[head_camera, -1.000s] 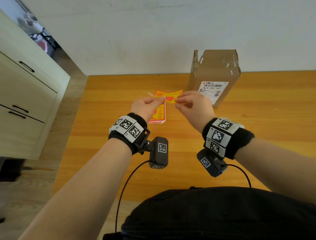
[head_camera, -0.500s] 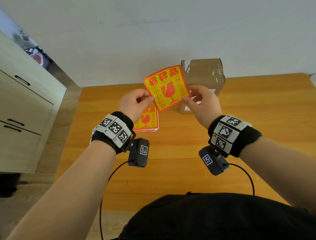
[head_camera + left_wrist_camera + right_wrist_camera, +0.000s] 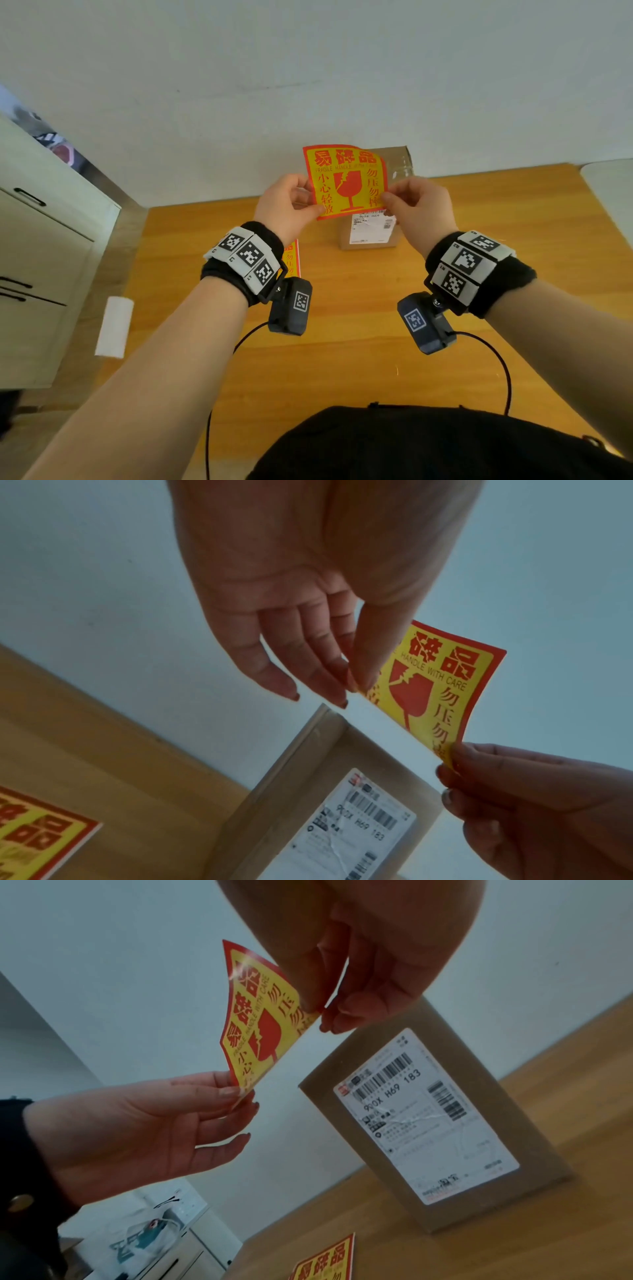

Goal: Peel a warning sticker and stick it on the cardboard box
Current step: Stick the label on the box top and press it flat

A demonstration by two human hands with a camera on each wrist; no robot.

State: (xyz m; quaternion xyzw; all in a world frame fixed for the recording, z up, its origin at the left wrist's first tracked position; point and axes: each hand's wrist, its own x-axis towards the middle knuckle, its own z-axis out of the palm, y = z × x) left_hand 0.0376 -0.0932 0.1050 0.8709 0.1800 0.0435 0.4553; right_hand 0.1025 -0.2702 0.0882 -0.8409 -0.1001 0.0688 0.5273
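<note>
Held upright at frame centre, warning sticker [image 3: 346, 181] pinched at lower corners by left hand [image 3: 287, 205] and right hand [image 3: 419, 205], cardboard box [image 3: 370, 233] just behind, probably not touching.

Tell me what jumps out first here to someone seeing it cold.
The red-and-yellow warning sticker, held up in the air in front of the white wall, pinched at its lower corners by the left hand and the right hand. Behind and below it the cardboard box stands upright on the wooden table, its white shipping label facing the person. More of the same stickers lie on the table to the left.
</note>
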